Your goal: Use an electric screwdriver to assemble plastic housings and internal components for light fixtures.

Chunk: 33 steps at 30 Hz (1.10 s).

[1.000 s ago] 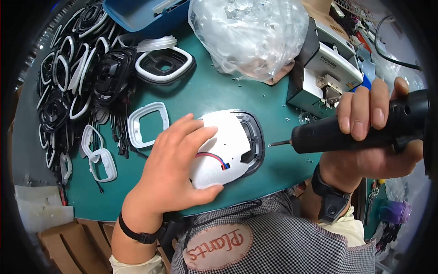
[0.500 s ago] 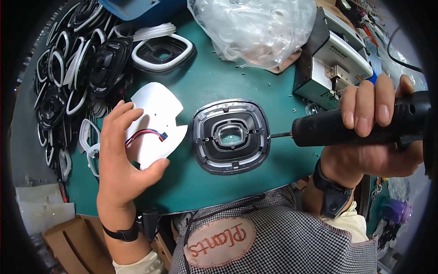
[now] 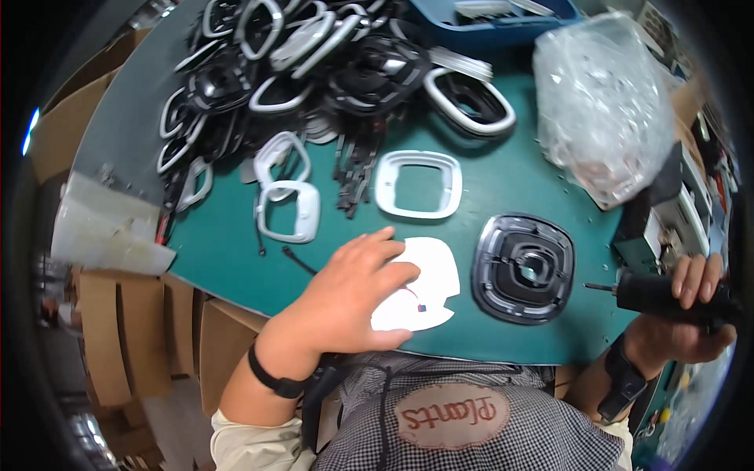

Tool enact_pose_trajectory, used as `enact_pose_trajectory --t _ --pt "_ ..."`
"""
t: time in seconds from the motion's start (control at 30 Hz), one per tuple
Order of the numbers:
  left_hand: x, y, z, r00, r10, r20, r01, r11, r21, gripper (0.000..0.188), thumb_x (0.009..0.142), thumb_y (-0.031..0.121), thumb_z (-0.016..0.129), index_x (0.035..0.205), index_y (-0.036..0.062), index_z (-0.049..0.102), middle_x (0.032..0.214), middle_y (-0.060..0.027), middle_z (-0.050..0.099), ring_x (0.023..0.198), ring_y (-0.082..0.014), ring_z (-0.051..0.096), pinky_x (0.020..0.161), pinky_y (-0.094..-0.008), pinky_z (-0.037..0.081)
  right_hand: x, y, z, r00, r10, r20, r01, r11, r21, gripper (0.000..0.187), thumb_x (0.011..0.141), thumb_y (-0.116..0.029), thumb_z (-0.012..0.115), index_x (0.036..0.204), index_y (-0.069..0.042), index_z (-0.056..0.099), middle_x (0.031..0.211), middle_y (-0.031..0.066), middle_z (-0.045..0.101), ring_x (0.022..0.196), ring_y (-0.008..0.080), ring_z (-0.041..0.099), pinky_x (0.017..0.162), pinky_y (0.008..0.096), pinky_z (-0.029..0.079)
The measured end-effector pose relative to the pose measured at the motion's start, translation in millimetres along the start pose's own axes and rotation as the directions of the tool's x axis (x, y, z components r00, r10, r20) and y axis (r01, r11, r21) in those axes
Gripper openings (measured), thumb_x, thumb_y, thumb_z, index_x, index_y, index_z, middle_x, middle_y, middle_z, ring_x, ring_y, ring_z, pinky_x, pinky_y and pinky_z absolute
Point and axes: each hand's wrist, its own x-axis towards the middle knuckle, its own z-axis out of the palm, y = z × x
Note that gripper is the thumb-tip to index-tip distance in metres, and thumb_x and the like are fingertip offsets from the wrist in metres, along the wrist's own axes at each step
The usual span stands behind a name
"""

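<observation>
My left hand (image 3: 353,290) lies over the left part of a white curved panel (image 3: 433,271), thumb and fingers spread. A small dark connector (image 3: 422,308) with coloured wires sits on the panel, its wires running under my hand. In my right hand (image 3: 683,314) is a black electric screwdriver (image 3: 648,294), its bit pointing left. That bit ends a short way right of a black rounded-square housing (image 3: 491,294), which lies on the table with an opening in its middle. Beyond the panel lies a white rounded-square frame (image 3: 419,213).
Several black and white rings and housings (image 3: 377,78) are heaped at the far left. Black cable pieces (image 3: 353,177) and white frames (image 3: 289,234) lie closer. A blue bin (image 3: 503,33), a clear plastic bag (image 3: 605,102) and a metal-cased device (image 3: 679,216) stand along the far and right sides.
The view has swung left. The screwdriver bit has drawn away from the housing's right edge. The white panel has come nearer to me with my left hand, and the white frame beyond it now shows.
</observation>
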Motion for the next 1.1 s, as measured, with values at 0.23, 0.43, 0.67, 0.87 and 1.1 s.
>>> enact_pose_trajectory --t 0.23,0.43,0.67,0.87,1.1 --pt "-12 -3 -15 0.991 -0.003 -0.137 0.019 0.993 0.114 0.06 0.067 0.028 0.081 0.121 0.0123 0.061 0.136 -0.0161 0.051 0.133 -0.0378 0.042 0.108 -0.0505 0.034 2 0 -1 1.0 0.008 -0.01 -0.008 0.998 -0.055 0.06 0.08 -0.044 0.071 0.113 0.001 0.049 0.085 0.0043 0.042 0.069 0.0109 0.043 0.066 0.0247 0.037" --pt "-37 -40 -53 0.769 -0.051 -0.637 0.23 0.952 0.201 0.019 0.075 0.006 0.071 0.094 0.0065 0.068 0.091 -0.0103 0.067 0.087 -0.0305 0.062 0.075 -0.0407 0.049 5 1 -6 0.996 0.024 0.086 -0.024 1.0 -0.005 0.066 0.081 -0.043 0.071 0.122 0.002 0.045 0.084 0.0051 0.042 0.069 0.0124 0.044 0.067 0.0268 0.037" --pt "9 -26 -46 0.886 0.056 -0.461 0.067 0.967 0.247 0.022 0.077 0.007 0.071 0.099 0.0063 0.068 0.097 -0.01 0.066 0.09 -0.0308 0.061 0.08 -0.0396 0.049 6 10 25 0.993 -0.012 0.114 0.02 0.998 -0.068 0.07 0.086 -0.05 0.063 0.128 0.003 0.043 0.083 0.0043 0.044 0.064 0.0125 0.047 0.06 0.0264 0.041" --pt "59 0 -26 0.939 0.048 -0.341 0.055 0.956 0.287 0.024 0.077 0.024 0.074 0.094 0.0075 0.067 0.092 -0.0096 0.064 0.088 -0.0295 0.061 0.078 -0.0417 0.049 8 1 28 0.989 -0.012 0.145 0.016 0.999 -0.028 0.072 0.087 -0.051 0.063 0.129 0.003 0.042 0.083 0.0052 0.046 0.063 0.0132 0.048 0.059 0.0271 0.042" --pt "120 7 4 0.998 -0.062 -0.032 0.07 0.911 0.407 0.037 0.081 0.035 0.071 0.111 0.016 0.063 0.089 -0.0113 0.064 0.088 -0.0313 0.064 0.075 -0.0437 0.052 4 0 26 0.988 -0.024 0.155 0.025 1.0 -0.006 0.073 0.088 -0.051 0.062 0.134 0.002 0.04 0.085 0.0069 0.047 0.062 0.0141 0.05 0.058 0.0292 0.044"
